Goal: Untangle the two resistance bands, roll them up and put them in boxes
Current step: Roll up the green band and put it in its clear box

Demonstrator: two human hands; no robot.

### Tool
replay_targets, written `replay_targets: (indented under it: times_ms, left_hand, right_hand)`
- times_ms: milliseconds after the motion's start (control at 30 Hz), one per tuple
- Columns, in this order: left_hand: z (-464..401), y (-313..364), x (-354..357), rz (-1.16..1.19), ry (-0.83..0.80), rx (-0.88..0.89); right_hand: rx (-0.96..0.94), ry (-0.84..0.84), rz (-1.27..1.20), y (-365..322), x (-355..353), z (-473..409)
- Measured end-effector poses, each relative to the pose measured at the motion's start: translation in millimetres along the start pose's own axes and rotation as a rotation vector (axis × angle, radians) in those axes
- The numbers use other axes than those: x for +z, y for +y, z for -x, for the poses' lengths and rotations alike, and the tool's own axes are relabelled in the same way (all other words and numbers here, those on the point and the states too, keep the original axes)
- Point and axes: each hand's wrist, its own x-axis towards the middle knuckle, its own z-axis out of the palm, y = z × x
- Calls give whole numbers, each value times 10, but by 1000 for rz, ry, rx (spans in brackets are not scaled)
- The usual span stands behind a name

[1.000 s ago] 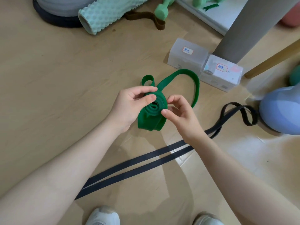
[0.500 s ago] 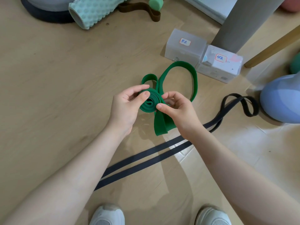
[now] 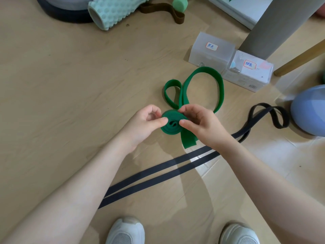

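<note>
Since the earlier frame, both hands have turned the coiled part of the wide green rubber resistance band (image 3: 202, 81) so the free tail now hangs down toward the person beside the right hand (image 3: 202, 125), and the coil sits flatter between the thumbs. The left hand (image 3: 146, 124) pinches the left edge of the coil with thumb and fingers closed on it; the right hand clamps the right edge the same way, thumb tip pressing near the spiral's centre. The two hands are close together, held above the pale wooden floor (image 3: 61, 85). Beyond the coil, the unrolled rest of the green band lies on the floor in one small loop and one larger loop, the larger one reaching just beside the two translucent plastic boxes (image 3: 211, 55) with handwritten labels, which stand side by side and touching. The long flat black resistance band (image 3: 158, 176) lies on the floor as two parallel strips running under the right forearm, ending in a twisted loop near a blue rounded object (image 3: 309, 111) at the right edge. Two white shoes (image 3: 126, 231) show at the bottom.
</note>
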Motion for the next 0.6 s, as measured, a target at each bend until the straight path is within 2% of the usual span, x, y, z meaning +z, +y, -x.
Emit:
replay_targets:
  times_ms: [67, 200, 367, 500, 600]
  left_hand:
    - [6, -47, -41, -180, 3, -28]
    - [13, -44, -66, -111, -21, -17]
    - [44, -114, -50, -325, -162, -51]
    - [64, -175, -102, -290, -77, -77]
    - [81, -220, -56, -277, 4, -32]
  right_hand:
    - [-29, -70, 98, 20, 15, 11]
    - [-65, -134, 166, 5, 32, -33]
    - [-118, -332, 435, 28, 207, -76]
    - [23, -267, 275, 85, 302, -60]
    - [116, -224, 336, 159, 238, -79]
